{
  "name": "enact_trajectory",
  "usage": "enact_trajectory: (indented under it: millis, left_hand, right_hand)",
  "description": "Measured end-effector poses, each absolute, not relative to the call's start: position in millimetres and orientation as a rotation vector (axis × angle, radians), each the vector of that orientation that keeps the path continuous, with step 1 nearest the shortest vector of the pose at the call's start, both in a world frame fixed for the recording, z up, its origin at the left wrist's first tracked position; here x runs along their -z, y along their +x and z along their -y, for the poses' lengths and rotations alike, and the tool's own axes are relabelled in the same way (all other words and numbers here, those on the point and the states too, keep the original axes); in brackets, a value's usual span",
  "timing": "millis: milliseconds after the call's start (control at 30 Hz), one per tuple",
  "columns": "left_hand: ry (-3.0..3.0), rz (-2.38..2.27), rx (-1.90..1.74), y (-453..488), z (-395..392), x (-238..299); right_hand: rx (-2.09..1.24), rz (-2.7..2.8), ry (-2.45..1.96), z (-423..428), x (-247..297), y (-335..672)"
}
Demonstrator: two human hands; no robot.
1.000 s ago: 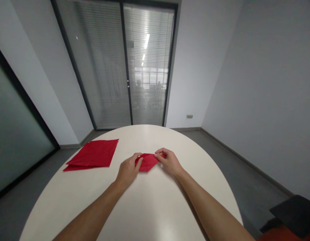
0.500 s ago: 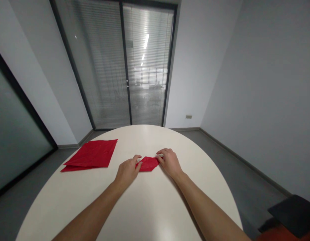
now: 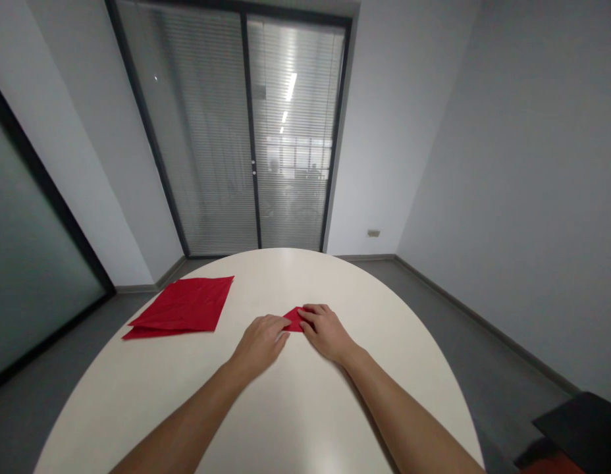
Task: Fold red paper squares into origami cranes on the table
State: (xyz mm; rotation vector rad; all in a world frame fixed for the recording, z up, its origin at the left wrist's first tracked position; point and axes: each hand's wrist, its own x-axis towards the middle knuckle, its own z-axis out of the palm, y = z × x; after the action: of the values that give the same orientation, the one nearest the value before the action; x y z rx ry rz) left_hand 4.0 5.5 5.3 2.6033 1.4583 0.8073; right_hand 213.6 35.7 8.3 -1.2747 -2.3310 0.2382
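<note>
A small folded piece of red paper (image 3: 295, 320) lies on the white table between my hands, only its middle showing. My left hand (image 3: 263, 339) has its fingers closed over the left end of the piece, with the thumb low near the front edge. From the other side, my right hand (image 3: 326, 331) grips the right end, its fingertips on top and its thumb at the near edge. Both hands cover the ends of the paper, so the folds there are hidden. Off to the left lies a larger folded red sheet (image 3: 187, 304), creased and touched by neither hand.
The round white table (image 3: 266, 421) fills the lower view. Past its far edge stands a glass partition with blinds (image 3: 290, 197). Grey walls rise on both sides. A dark flat object (image 3: 579, 428), perhaps a chair part, is at the lower right.
My hands have drawn closer together over the small red paper, covering more of its ends. Its outline has gone from a wide six-sided shape to a smaller visible patch.
</note>
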Motion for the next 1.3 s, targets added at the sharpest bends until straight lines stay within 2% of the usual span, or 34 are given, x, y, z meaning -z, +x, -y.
enact_trajectory:
  millis: [333, 700, 1300]
  left_hand:
    - [2.504, -1.533, -0.800, 1.3, -9.5, -1.6]
    - [2.492, -1.676, -0.678, 3.5, -5.8, -11.6]
    - [2.520, -1.671, -0.695, 1.8, -6.2, -9.5]
  right_hand:
    - [-0.350, 2.317, -1.042, -33.8, -7.9, 213.3]
    - [-0.340, 2.327, -1.185, -32.4, -21.0, 215.2]
    - [-0.324, 2.250, -1.320, -36.4, -10.5, 216.7]
